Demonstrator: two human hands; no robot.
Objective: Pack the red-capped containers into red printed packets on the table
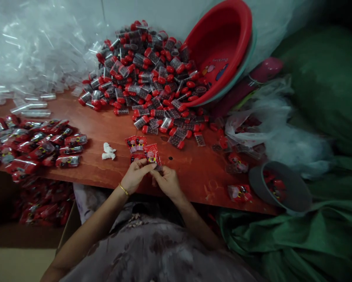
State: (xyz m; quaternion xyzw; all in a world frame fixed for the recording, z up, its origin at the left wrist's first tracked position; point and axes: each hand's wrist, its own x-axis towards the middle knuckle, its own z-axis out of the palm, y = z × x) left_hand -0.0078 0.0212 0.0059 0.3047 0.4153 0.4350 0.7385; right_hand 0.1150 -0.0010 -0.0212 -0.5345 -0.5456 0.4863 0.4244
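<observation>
My left hand and my right hand meet at the near edge of the wooden table. Both are closed in a pinch on a small red packet held between them, with a small dark piece at my right fingertips. A gold bangle sits on my left wrist. Just beyond the hands lie a few red printed cards. A big heap of small red-capped clear tubes covers the table's far middle.
A red basin leans tilted at the back right. Filled red packets are piled at the left, more lie in a box below. Clear plastic sleeves heap at back left. A grey bowl and green cloth sit at right. White crumpled scrap.
</observation>
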